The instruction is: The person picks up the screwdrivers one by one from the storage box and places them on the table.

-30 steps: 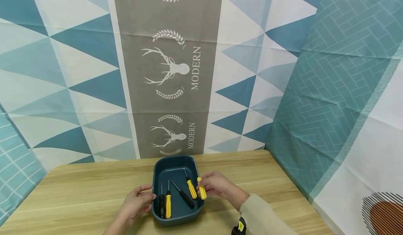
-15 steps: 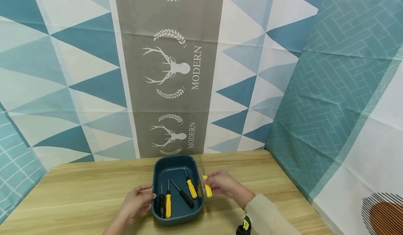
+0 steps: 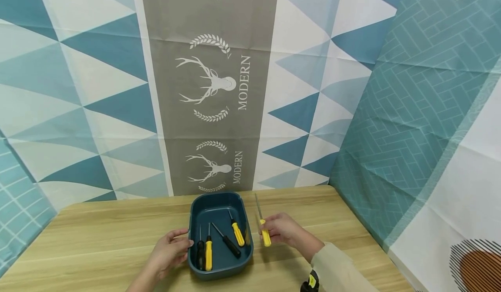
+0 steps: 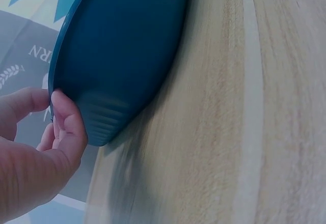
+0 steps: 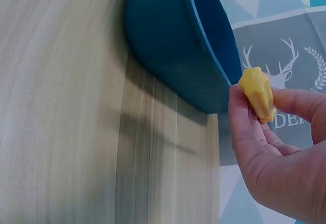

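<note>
A dark blue rectangular bin [image 3: 223, 276] stands on the wooden table, several screwdrivers lying inside. My left hand [image 3: 169, 253] pinches its left rim between thumb and fingers; the left wrist view shows this grip on the bin's wall [image 4: 122, 35]. Right of the bin, my right hand [image 3: 288, 232] holds a yellow-handled screwdriver [image 3: 266, 237], its long shaft pointing away from me. In the right wrist view the handle's fluted end [image 5: 256, 87] sits between thumb and fingers, above the table. Among those inside are a black screwdriver [image 3: 201, 255] and a yellow one [image 3: 209, 254].
The wooden table [image 3: 117, 235] extends to both sides of the bin. Behind it hangs a patterned cloth [image 3: 211, 109] with triangles and deer heads. A teal and white cloth [image 3: 407, 109] borders the right side.
My right hand has carried the yellow-handled screwdriver from over the bin's right rim out to the right, away from the bin. My left hand has stayed on the left rim.
</note>
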`<move>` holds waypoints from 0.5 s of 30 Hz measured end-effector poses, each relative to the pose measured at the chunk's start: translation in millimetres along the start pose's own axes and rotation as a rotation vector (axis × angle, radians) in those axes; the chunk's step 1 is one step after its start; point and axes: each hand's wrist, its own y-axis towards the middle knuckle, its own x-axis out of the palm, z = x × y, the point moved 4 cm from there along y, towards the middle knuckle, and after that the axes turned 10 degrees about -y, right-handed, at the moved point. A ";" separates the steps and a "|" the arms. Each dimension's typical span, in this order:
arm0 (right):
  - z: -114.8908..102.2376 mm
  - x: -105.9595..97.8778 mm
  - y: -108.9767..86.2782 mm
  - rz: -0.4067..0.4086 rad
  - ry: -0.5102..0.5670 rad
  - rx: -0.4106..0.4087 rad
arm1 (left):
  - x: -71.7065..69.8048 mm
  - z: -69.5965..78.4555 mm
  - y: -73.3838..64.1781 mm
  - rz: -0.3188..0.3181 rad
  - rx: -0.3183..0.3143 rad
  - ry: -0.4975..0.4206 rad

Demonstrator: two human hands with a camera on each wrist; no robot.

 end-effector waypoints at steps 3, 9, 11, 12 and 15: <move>1.7 -2.4 -1.1 0.004 0.004 0.009 | 0.1 -0.2 0.2 0.001 0.001 0.002; 5.3 -7.2 -2.7 0.019 0.007 0.019 | 0.0 -0.3 0.5 0.009 -0.007 0.002; 7.1 -8.6 -2.8 0.023 0.001 0.022 | -0.1 -0.4 0.8 0.009 -0.006 0.002; 7.9 -9.1 -2.9 0.024 -0.002 0.025 | -0.1 -0.5 0.9 0.008 -0.006 0.000; 10.1 -10.5 -2.5 0.027 -0.007 0.031 | -0.2 -0.6 1.3 0.008 -0.006 -0.003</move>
